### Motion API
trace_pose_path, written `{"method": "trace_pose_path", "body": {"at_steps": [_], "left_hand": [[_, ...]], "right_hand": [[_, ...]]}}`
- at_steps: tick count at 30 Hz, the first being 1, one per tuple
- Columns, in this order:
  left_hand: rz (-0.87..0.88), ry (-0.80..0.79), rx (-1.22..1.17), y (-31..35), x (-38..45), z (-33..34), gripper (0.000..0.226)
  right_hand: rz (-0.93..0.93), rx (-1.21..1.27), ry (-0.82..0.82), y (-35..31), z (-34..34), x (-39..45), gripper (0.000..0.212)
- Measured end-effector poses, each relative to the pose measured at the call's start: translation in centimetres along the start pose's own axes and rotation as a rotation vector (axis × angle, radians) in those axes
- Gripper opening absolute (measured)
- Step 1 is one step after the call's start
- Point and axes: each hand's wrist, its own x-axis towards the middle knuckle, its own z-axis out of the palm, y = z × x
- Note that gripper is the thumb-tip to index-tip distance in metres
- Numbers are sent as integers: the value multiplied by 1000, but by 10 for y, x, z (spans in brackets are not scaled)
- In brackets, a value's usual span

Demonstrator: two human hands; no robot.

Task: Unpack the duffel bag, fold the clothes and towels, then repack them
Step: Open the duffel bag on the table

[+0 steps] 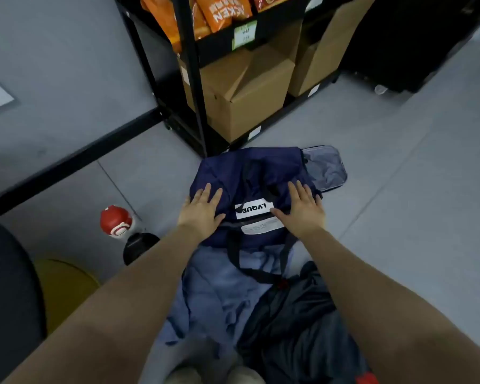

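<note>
Start with the floor (399, 176): it is grey and smooth, so thin cloth will slide on it when you push.

The black shelf rack (190, 79) stands at the top middle of the frame with brown cardboard boxes (247, 92) and orange snack bags (222, 9) on it. Do not shove the bag up into it.

The navy duffel bag (250, 173) lies flat on the floor in the middle of the frame, just below the rack. It looks thin, soft and light, and it sags like it holds little or nothing. It will flop if you lift it by one corner, so take it by the black straps (234, 253) that hang down toward you, or by both sides at once.

A light blue cloth (214, 289) and a dark garment (297, 317) lie crumpled below the bag, lower middle of the frame. Both look soft and limp. Pinch them at the corners or seams and shake them flat before you fold.

Your left hand (203, 210) and right hand (302, 209) both lie flat on the bag, fingers spread, holding nothing.

A red-capped bottle (115, 220) stands at the left.
</note>
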Motion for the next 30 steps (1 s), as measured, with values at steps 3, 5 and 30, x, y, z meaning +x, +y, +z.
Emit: {"method": "trace_pose_path", "body": {"at_steps": [3,5,30], "left_hand": [[-54,-51,-5,-4,33,16,70],[-80,-85,-31,-6,54,27,73],[-109,-164,-99,-30,122,127,88]], "right_hand": [[45,-33,5,8,18,35,83],[62,-49,-12,14,29,57,83],[429,57,-34,67,113,139,118]]}}
